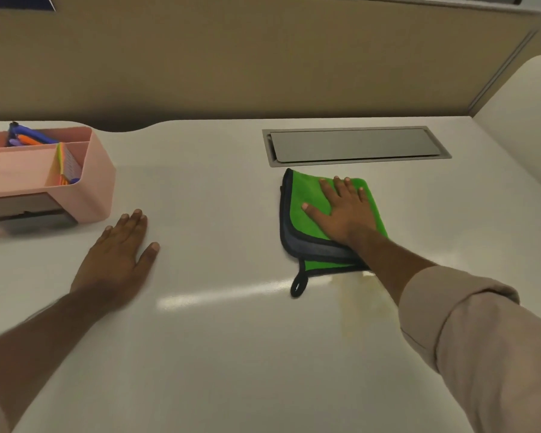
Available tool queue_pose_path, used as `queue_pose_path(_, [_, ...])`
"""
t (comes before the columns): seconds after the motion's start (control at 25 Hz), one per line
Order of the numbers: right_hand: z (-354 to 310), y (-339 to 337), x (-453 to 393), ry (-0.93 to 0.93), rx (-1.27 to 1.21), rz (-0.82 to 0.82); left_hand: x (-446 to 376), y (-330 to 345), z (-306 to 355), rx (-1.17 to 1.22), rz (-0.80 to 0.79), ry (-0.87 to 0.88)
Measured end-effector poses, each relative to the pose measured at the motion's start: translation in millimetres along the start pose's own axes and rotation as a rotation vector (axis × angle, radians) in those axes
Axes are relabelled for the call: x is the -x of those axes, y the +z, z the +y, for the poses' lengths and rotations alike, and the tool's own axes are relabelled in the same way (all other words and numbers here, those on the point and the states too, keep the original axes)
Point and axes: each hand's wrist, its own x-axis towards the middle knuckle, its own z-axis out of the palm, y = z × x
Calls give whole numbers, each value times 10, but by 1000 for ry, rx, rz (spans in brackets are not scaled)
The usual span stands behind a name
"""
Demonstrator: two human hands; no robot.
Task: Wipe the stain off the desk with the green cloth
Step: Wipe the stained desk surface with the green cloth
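A folded green cloth with a dark border and a hanging loop lies on the white desk, right of centre. My right hand presses flat on top of it, fingers spread. A faint yellowish stain streaks the desk just below the cloth, beside my right forearm. My left hand rests flat on the bare desk at the left, fingers apart, holding nothing.
A pink desk organiser with pens and coloured items stands at the far left. A grey metal cable hatch is set into the desk behind the cloth. A beige partition closes off the back edge.
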Motion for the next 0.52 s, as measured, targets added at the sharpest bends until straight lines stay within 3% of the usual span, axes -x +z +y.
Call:
queue_pose_path(0.2, [34, 24, 548, 4, -11, 1, 4, -108, 212, -13, 1, 48])
queue_pose_path(0.36, [9, -1, 990, -3, -35, -14, -73, -66, 828, 4, 52, 172])
queue_pose_path(0.52, [98, 49, 1504, -51, -43, -9, -83, 34, 1206, 21, 59, 95])
